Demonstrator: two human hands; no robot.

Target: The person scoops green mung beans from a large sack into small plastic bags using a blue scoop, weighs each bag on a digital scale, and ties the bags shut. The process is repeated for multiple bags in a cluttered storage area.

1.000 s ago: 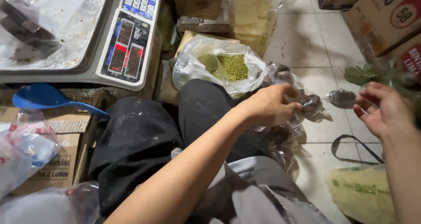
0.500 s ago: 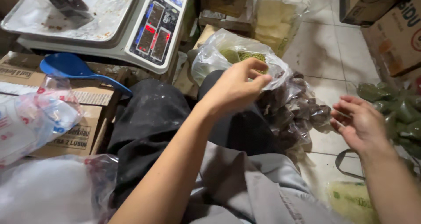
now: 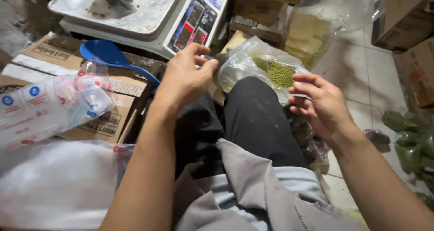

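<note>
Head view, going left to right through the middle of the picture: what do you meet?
Printed clear plastic packet → blue scoop → left hand → clear bag of green beans → right hand → small dark green packets on the floor.

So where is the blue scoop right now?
In the head view the blue scoop lies on the left, on a cardboard box in front of the weighing scale, just left of the left hand.
</note>
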